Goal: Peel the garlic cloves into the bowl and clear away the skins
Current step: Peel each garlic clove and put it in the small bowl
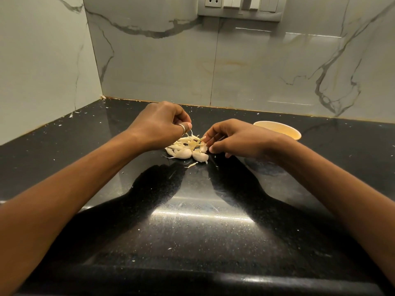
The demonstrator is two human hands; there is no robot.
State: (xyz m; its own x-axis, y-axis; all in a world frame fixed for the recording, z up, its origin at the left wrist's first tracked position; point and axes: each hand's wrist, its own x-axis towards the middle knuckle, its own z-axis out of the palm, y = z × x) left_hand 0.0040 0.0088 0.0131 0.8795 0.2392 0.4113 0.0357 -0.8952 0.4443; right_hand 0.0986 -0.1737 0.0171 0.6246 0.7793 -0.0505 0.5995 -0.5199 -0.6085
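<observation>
A small heap of garlic cloves (pixel 186 152) and loose papery skins (pixel 190 142) lies on the black counter between my hands. My left hand (pixel 160 124), a ring on the thumb, hovers over the heap's far left side and pinches a thin strip of skin between thumb and fingertips. My right hand (pixel 233 138) comes in from the right with curled fingers, pinching a clove or skin at the heap's right edge; what it holds is partly hidden. A pale yellow bowl (pixel 284 129) stands behind my right wrist, its inside out of sight.
The black speckled counter (pixel 192 221) carries small skin flakes scattered about. A stray skin sliver (pixel 191 165) lies just in front of the heap. Marble walls close the counter at the back and left; a socket panel (pixel 239 6) sits high on the back wall.
</observation>
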